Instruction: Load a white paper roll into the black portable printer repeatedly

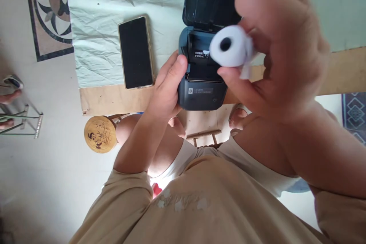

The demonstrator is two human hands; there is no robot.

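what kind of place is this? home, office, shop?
Probably a home or other informal room, not a workshop. A makeshift wooden table under a wrinkled pale cloth holds a small printer with its lid open and a phone. The tiled floor has a panda medallion.
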